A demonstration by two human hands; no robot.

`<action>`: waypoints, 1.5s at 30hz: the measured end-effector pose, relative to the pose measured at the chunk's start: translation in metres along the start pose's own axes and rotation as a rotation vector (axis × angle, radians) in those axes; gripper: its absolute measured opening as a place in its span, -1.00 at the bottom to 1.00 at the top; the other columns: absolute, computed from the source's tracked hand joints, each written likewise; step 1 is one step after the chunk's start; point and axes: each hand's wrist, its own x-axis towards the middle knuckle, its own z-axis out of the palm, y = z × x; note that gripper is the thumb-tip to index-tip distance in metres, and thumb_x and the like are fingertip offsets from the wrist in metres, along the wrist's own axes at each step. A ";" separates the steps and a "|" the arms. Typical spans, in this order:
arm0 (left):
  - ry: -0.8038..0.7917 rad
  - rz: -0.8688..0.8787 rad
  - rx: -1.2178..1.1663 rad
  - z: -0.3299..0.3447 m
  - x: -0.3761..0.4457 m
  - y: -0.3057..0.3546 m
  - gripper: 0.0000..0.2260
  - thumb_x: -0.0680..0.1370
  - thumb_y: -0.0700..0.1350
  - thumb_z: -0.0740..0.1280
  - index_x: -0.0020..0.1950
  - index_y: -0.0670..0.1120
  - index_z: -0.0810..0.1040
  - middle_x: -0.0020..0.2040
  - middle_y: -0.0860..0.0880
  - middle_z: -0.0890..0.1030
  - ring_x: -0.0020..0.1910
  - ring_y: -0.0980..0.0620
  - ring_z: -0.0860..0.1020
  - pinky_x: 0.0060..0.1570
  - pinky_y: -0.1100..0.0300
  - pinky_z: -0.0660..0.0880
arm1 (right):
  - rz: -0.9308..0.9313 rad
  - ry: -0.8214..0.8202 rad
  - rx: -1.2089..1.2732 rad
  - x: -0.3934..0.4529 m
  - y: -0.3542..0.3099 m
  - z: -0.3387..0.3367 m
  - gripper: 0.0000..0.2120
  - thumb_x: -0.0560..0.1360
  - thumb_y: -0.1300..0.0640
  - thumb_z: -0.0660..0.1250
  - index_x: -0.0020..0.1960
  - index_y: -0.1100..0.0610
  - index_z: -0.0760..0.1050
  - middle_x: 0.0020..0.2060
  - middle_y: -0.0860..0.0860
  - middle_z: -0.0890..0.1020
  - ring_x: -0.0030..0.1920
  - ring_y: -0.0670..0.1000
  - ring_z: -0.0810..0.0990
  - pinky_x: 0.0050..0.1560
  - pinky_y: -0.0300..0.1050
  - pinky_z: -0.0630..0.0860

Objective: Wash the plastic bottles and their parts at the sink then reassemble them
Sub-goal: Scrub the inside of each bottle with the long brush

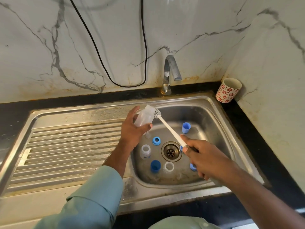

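scrubbing step: left hand (pixel 132 129) grips a bottle (pixel 144 117) over the sink (pixel 214 116), right hand (pixel 200 153) grips the brush (pixel 166 125) at its mouth. next, i'd say, bristles go inside.

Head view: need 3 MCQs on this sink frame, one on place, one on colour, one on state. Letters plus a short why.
1. Where does the patterned cup stand?
A. in the sink basin
B. on the dark counter in the right rear corner
C. on the draining board

2. What colour is the handle of the bottle brush?
A. white
B. red
C. black

3. What is the tap doing?
A. running hard
B. dripping into a bottle
C. no water shows at its spout

Answers: 1 B, the cup sits beside the sink rim by the wall corner. 2 A, the handle held by the right hand is white. 3 C, no stream is visible below the spout, while the left hand holds the clear bottle off to its side.
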 end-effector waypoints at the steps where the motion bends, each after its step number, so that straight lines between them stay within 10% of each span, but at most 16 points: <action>1: 0.004 0.003 0.058 0.000 0.001 0.002 -0.29 0.38 -0.12 0.60 0.47 0.09 0.38 0.20 0.06 0.50 0.06 0.10 0.48 -0.24 0.47 0.48 | 0.000 -0.014 0.023 -0.005 0.000 -0.003 -0.58 0.65 0.03 0.16 0.49 -0.22 0.25 -0.32 -0.02 0.52 -0.49 -0.10 0.44 -0.44 -0.24 0.46; 12: 0.085 0.028 0.189 0.019 0.001 -0.002 -0.39 0.39 -0.09 0.59 0.39 0.06 0.45 0.23 0.01 0.59 0.15 0.00 0.55 0.12 0.06 0.57 | 0.056 -0.126 0.355 -0.013 -0.010 -0.007 -0.62 0.65 0.05 0.17 0.43 -0.22 0.32 -0.31 0.04 0.51 -0.52 -0.10 0.42 -0.52 -0.19 0.42; 22: 0.002 -0.018 0.230 0.030 0.011 -0.001 -0.42 0.41 -0.08 0.57 0.40 0.02 0.48 0.19 0.04 0.58 0.15 0.06 0.52 -0.03 0.33 0.43 | 0.120 -0.079 0.461 0.008 -0.010 -0.005 -0.61 0.65 0.07 0.17 0.45 -0.20 0.33 -0.29 0.07 0.50 -0.54 -0.08 0.40 -0.55 -0.21 0.37; 39: 0.030 -0.054 0.273 0.042 0.012 0.012 -0.41 0.39 -0.09 0.59 0.39 0.00 0.49 0.27 -0.05 0.59 0.23 -0.07 0.55 0.15 0.03 0.58 | 0.221 -0.148 0.939 0.010 -0.017 -0.008 -0.74 0.67 0.08 0.14 0.33 -0.04 0.44 -0.40 0.06 0.46 -0.59 -0.13 0.31 -0.66 -0.34 0.28; 45: -0.048 0.000 0.351 0.054 -0.003 0.012 -0.45 0.44 -0.06 0.54 0.39 0.02 0.46 0.26 -0.02 0.58 0.24 -0.02 0.55 0.01 0.24 0.46 | 0.250 -0.116 0.995 0.009 -0.015 -0.002 -0.76 0.67 0.08 0.13 0.30 -0.03 0.43 -0.40 0.05 0.46 -0.58 -0.14 0.31 -0.65 -0.34 0.27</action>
